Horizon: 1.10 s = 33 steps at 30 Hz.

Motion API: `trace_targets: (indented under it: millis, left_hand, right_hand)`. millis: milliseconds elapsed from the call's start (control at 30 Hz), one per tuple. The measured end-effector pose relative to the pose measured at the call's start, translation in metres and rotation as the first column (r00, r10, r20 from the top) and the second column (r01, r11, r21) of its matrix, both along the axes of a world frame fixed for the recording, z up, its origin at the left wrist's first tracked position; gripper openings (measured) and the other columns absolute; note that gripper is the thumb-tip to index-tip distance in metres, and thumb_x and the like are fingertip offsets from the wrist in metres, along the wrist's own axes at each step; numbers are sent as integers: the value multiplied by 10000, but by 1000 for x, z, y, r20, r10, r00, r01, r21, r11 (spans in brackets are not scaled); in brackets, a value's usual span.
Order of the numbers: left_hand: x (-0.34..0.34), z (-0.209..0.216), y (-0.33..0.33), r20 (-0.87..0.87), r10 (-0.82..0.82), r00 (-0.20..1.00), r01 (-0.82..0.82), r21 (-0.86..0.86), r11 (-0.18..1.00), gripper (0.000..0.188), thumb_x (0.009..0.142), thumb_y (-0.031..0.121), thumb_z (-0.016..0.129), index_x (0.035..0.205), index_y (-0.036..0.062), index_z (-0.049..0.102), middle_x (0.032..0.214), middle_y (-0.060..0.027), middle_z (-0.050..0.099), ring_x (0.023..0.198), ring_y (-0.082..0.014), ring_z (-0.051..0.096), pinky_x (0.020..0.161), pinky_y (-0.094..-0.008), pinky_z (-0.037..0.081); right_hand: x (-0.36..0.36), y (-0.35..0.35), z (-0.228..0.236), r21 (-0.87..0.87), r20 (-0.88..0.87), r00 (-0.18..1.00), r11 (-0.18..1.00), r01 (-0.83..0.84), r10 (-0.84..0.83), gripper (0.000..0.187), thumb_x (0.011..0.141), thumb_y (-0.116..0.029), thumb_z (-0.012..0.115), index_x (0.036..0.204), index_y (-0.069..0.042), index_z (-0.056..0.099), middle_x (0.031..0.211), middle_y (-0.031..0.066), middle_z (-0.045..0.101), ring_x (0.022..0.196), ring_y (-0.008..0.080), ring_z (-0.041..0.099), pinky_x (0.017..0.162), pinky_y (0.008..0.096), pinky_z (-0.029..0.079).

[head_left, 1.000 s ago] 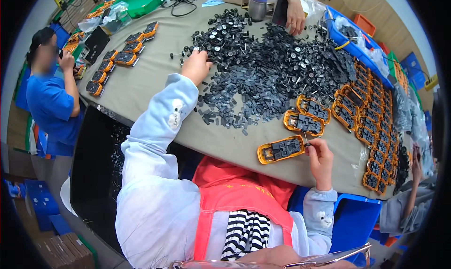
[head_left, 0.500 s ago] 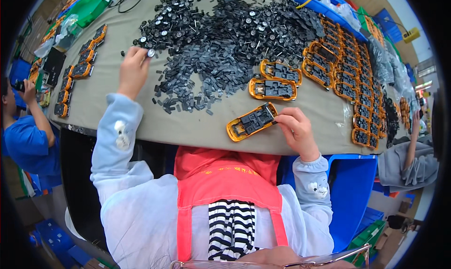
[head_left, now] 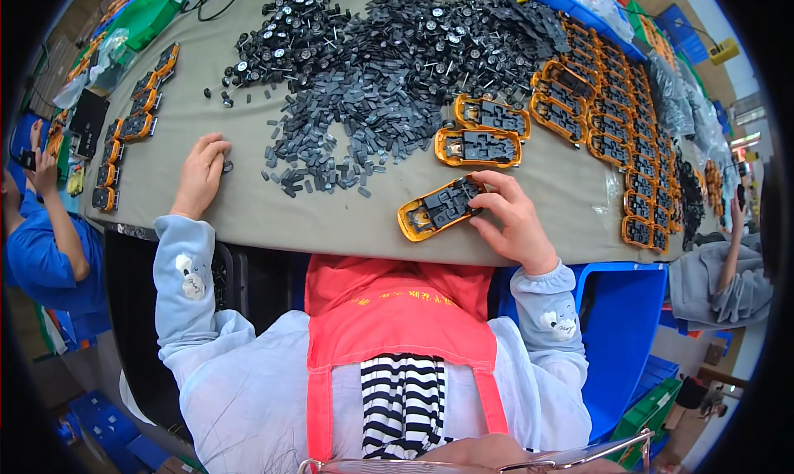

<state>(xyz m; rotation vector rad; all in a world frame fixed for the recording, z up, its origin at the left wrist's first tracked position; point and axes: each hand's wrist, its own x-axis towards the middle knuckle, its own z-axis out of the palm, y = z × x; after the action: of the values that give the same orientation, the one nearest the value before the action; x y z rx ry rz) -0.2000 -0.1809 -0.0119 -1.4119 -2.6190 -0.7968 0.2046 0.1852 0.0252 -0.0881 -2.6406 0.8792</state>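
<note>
My left hand (head_left: 201, 174) is closed low over the left of the table. A small dark toy wheel (head_left: 227, 167) pokes out at its fingertips; the rest of that piece is hidden. On the right, the thumb and fingers of my right hand (head_left: 514, 222) grip one end of an orange toy car (head_left: 438, 210), which lies upside down with its black underside up. Just beyond it lie two more upturned orange toy cars (head_left: 478, 147). A heap of small flat black pieces (head_left: 356, 114) spreads between my hands.
Black toy wheels on axles (head_left: 289, 48) are piled at the back. Rows of upturned orange cars (head_left: 616, 118) fill the right side; a short line of them (head_left: 137, 126) stands at left. A blue bin (head_left: 608, 31) sits back right. Other people work at both sides.
My left hand has come back from the wheel pile toward the near left, bringing the wheel. My right hand has shifted its grip further over the car's end; the car has barely moved.
</note>
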Motion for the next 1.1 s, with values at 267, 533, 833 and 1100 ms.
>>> trace_targets:
  millis: [267,533,833,1100]
  left_hand:
    - [23,13,-2,-15,20,1000,-22,-125,992,402,844,92,738,1229,24,645,1376,-181,554,1202,-368,583,1020,-401,485]
    - [110,42,48,310,-216,926,149,224,963,594,801,-11,734,1362,56,547,1372,-134,532,1253,-269,553,1007,-386,503]
    - [198,27,139,235,-578,781,489,345,801,686,762,-19,754,1393,51,495,1378,-176,514,1278,-361,517,1053,-430,462]
    - [203,11,147,268,-485,832,449,188,874,730,728,9,786,1396,63,496,1307,-152,584,1211,-370,539,1052,-459,434]
  right_hand:
    - [2,2,-4,-119,32,999,993,13,-9,557,707,1,794,1230,-86,622,1401,142,563,1247,382,555,1028,427,486]
    - [-5,-8,-3,-180,70,996,983,-34,48,724,668,-29,816,1352,-90,586,1381,135,588,1251,355,559,1053,412,473]
    - [-14,-16,-12,-25,-69,996,998,-53,51,741,670,-39,806,1371,-79,570,1305,142,594,1197,356,575,1036,413,478]
    - [-15,-28,-18,-234,-23,1000,972,7,-13,767,702,-53,794,1408,-57,494,1333,192,529,1209,396,570,1006,417,501]
